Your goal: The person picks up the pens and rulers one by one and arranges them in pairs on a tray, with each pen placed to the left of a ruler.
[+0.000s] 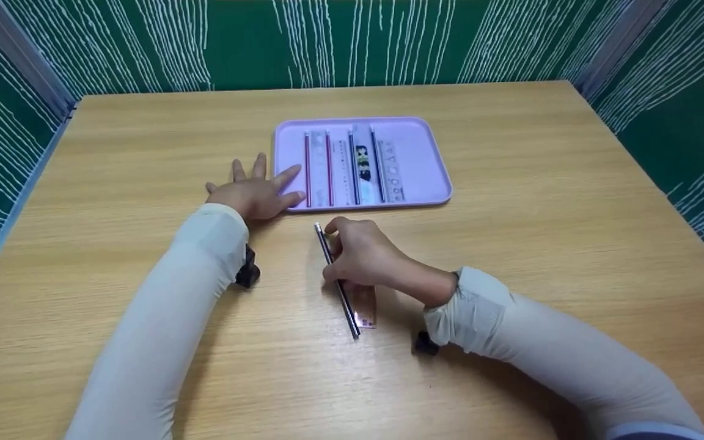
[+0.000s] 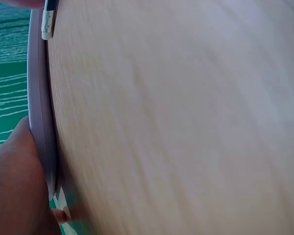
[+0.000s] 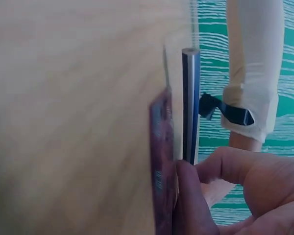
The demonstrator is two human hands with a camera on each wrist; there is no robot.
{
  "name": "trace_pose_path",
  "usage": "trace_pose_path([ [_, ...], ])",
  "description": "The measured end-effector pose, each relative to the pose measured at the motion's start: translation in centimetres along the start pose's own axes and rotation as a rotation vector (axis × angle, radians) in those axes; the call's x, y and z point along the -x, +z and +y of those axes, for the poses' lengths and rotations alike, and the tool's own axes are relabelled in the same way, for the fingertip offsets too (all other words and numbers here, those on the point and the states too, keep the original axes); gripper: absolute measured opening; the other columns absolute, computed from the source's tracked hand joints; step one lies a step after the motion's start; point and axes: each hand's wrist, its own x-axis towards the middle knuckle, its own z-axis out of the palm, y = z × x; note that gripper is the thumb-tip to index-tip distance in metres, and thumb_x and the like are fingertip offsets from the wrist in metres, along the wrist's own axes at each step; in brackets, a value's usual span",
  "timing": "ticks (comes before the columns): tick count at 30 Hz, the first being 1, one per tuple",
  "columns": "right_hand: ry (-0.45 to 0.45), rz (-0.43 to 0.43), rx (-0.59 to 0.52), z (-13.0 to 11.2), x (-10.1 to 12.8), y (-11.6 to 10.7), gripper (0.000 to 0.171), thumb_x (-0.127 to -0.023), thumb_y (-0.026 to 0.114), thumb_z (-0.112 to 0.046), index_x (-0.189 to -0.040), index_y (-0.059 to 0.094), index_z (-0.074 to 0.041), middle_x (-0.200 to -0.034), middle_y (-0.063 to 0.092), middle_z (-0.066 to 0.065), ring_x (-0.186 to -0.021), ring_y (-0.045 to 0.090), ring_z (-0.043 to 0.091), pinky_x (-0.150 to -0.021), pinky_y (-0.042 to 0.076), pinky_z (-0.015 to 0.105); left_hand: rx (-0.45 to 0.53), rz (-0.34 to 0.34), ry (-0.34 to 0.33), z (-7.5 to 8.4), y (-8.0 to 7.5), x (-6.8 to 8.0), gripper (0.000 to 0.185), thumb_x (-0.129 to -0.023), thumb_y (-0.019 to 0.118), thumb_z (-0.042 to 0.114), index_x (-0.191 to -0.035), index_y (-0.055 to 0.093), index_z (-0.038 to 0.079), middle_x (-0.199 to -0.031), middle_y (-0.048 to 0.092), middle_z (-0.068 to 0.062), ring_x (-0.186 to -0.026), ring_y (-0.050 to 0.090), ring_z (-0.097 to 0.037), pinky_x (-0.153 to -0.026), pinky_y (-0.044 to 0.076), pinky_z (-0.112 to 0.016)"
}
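Low in the middle of the head view, we curl our right hand (image 1: 361, 253) around a dark pencil (image 1: 337, 281), pinching it near its upper end. The pencil slants down-right across the wooden table (image 1: 144, 153), its lower tip beside a clear ruler (image 1: 365, 308) under our wrist. Further up, our left hand (image 1: 254, 192) lies flat, fingers spread, touching the left edge of the pink tray (image 1: 425, 159) holding pencils and rulers.
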Motion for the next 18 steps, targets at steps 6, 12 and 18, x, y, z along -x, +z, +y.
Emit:
trace_pose_path([
  [6,0.022,-0.076,-0.152,0.3,-0.6,-1.0,0.045,-0.083,0.076,-0.002,-0.123,0.057,0.002,-0.102,0.065,0.013,-0.06,0.072,0.02,-0.058,0.064,0.036,-0.007,0.007,0.002,0.0,0.0,0.0,0.074,-0.092,0.027,0.085,-0.154,-0.006,0.062,-0.17,-0.026,-0.009,-0.15,-0.025,-0.053,-0.102,-0.007,-0.09],
  [12,0.048,-0.174,-0.271,0.9,-1.2,-2.0,0.041,-0.087,0.069,0.002,-0.126,0.055,0.002,-0.101,0.064,0.014,-0.065,0.07,0.022,-0.064,0.065,0.041,-0.019,0.016,0.012,0.0,0.1,-0.1,0.073,-0.092,0.026,0.085,-0.153,-0.007,0.063,-0.17,-0.025,-0.01,-0.15,-0.025,-0.053,-0.101,-0.006,-0.092],
  [18,0.033,-0.209,-0.333,1.6,-1.6,-2.5,0.039,-0.092,0.068,-0.001,-0.129,0.054,-0.002,-0.106,0.062,0.011,-0.069,0.067,0.019,-0.067,0.065,0.042,-0.003,0.01,0.004,-0.1,0.0,-0.1,0.073,-0.091,0.027,0.085,-0.153,-0.006,0.064,-0.17,-0.025,-0.008,-0.15,-0.026,-0.052,-0.103,-0.008,-0.09],
])
